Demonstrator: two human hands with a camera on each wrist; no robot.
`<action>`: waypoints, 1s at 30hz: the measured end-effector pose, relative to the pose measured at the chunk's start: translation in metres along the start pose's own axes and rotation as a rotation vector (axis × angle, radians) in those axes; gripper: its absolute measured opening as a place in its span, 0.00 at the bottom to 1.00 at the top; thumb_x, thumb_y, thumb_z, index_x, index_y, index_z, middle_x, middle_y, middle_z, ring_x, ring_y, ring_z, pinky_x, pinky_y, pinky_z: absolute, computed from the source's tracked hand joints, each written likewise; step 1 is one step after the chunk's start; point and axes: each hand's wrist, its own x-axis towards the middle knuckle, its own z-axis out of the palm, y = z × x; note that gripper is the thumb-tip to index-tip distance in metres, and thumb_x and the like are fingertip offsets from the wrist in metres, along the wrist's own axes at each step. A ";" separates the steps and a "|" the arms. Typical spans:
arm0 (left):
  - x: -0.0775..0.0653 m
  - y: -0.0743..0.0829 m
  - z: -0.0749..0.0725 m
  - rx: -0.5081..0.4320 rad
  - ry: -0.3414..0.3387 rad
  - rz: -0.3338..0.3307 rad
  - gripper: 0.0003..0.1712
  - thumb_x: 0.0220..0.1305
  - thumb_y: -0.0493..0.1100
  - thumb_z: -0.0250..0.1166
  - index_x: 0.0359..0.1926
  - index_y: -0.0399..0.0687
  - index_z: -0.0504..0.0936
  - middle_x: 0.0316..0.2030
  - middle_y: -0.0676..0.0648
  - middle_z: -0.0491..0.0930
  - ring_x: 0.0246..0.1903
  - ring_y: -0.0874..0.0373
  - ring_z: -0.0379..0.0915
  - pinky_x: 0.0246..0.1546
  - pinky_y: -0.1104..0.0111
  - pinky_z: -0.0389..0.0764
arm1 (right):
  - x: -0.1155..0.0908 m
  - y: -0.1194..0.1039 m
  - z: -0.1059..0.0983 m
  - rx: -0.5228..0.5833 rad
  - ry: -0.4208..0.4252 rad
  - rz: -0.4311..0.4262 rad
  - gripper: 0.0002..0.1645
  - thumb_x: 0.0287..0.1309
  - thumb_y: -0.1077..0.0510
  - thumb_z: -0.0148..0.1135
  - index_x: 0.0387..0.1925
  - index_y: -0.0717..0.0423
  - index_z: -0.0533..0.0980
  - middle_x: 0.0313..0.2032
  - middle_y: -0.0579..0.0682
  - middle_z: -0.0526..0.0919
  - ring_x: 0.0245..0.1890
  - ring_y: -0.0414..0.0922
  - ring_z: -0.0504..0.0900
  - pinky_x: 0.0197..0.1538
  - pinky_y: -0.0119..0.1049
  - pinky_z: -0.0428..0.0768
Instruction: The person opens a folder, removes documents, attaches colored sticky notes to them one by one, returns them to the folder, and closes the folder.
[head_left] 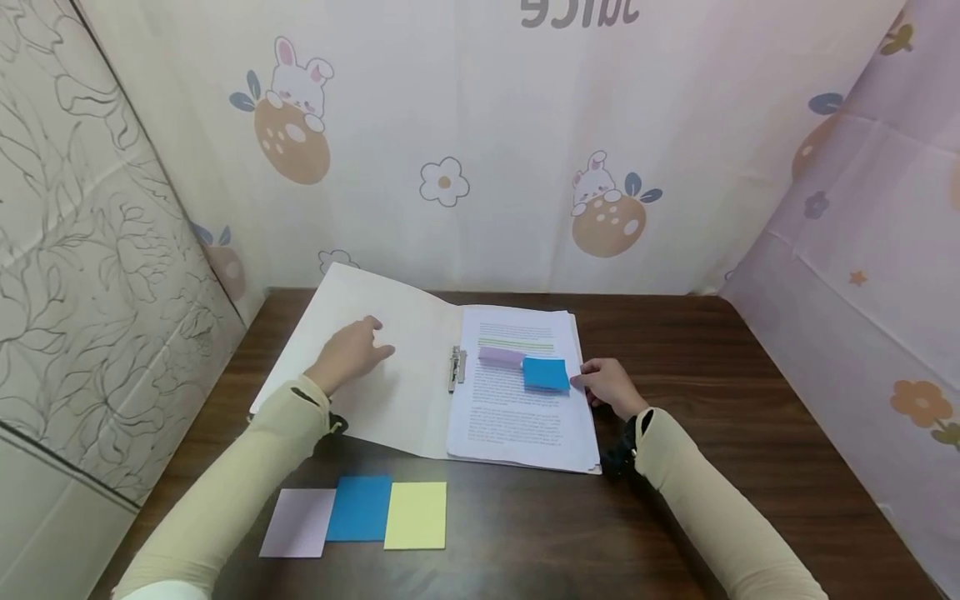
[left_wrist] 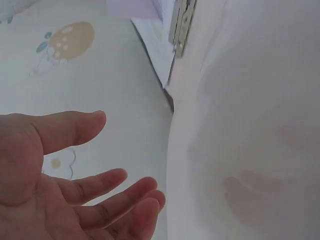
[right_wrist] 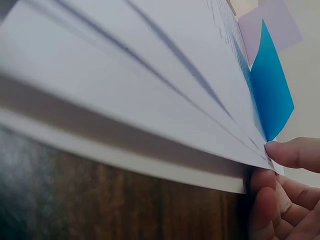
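Note:
An open white folder [head_left: 408,375] lies on the table, a metal clip [head_left: 455,371] along its fold. Printed sheets [head_left: 510,425] fill its right side, with green highlighted lines near the top. A purple sticky note [head_left: 498,357] and a blue sticky note [head_left: 546,374] sit on the top page; the blue one tilts up from the paper in the right wrist view. My right hand [head_left: 611,390] pinches the sheets' right edge, thumb [right_wrist: 290,152] above and fingers below. Over the bare left cover hovers my left hand [head_left: 349,357], fingers loosely spread and holding nothing.
Purple [head_left: 297,523], blue [head_left: 360,508] and yellow [head_left: 416,516] sticky note pads lie side by side at the table's front left. Behind the dark wooden table [head_left: 675,350] hangs a curtain [head_left: 510,225] printed with rabbits. Patterned covers also close in both sides.

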 end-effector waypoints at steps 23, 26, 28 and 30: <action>-0.020 -0.123 -0.055 -0.168 -0.160 -0.213 0.44 0.72 0.56 0.48 0.69 0.19 0.51 0.66 0.18 0.53 0.65 0.23 0.52 0.63 0.37 0.62 | 0.001 0.000 0.001 0.007 -0.001 0.012 0.19 0.63 0.55 0.61 0.50 0.64 0.75 0.38 0.57 0.78 0.26 0.45 0.76 0.30 0.33 0.77; -0.022 -0.133 -0.050 -0.222 -0.208 -0.209 0.44 0.73 0.57 0.47 0.68 0.20 0.53 0.65 0.19 0.57 0.64 0.25 0.56 0.61 0.39 0.66 | 0.002 0.000 0.001 0.005 0.002 0.011 0.19 0.63 0.55 0.61 0.50 0.64 0.75 0.37 0.57 0.78 0.26 0.45 0.75 0.29 0.33 0.76; -0.024 -0.135 -0.049 -0.267 -0.221 -0.192 0.43 0.73 0.58 0.47 0.68 0.21 0.56 0.64 0.21 0.60 0.63 0.27 0.61 0.60 0.40 0.69 | 0.003 0.000 0.002 0.004 0.004 0.011 0.19 0.63 0.55 0.61 0.50 0.64 0.75 0.37 0.57 0.78 0.26 0.45 0.75 0.29 0.33 0.76; -0.026 -0.136 -0.049 -0.303 -0.213 -0.161 0.42 0.73 0.59 0.47 0.67 0.22 0.59 0.62 0.22 0.65 0.60 0.29 0.66 0.58 0.42 0.72 | 0.003 0.000 0.002 0.005 0.004 0.013 0.19 0.63 0.55 0.61 0.50 0.64 0.75 0.37 0.57 0.78 0.26 0.45 0.75 0.29 0.33 0.76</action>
